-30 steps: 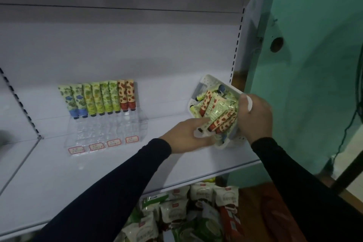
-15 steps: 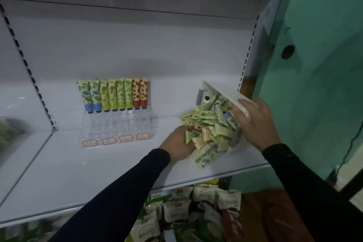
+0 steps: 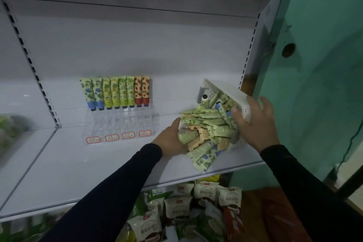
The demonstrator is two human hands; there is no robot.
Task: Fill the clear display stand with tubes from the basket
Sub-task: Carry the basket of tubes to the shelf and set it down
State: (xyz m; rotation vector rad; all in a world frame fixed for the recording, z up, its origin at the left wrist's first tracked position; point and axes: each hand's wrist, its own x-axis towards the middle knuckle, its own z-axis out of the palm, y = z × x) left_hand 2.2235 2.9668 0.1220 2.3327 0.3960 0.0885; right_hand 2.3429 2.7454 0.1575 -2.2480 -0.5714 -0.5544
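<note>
R hand (image 3: 255, 122) grips tipped white basket (image 3: 231, 92); L hand (image 3: 170, 139), fingers relaxed, braces spilled tubes (image 3: 204, 133) on shelf (image 3: 78, 163); display stand (image 3: 119, 124) at 9 o'clock.

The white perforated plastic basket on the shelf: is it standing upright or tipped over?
Tipped over. The white perforated plastic basket lies on its side, its opening facing left, and tubes spill onto the shelf.

— One view only, worn on the head, looking forward and down onto a white shelf (image 3: 82, 165).
— Close?
— Near enough for both sleeves to enter from the bottom edge; left hand (image 3: 170, 139) and right hand (image 3: 255, 122) sit right of centre.
— Facing?
— Toward the shelf's back wall, far side on top, bagged goods (image 3: 176, 208) on the lower level at the near edge. Wide-angle, edges bowed.
</note>
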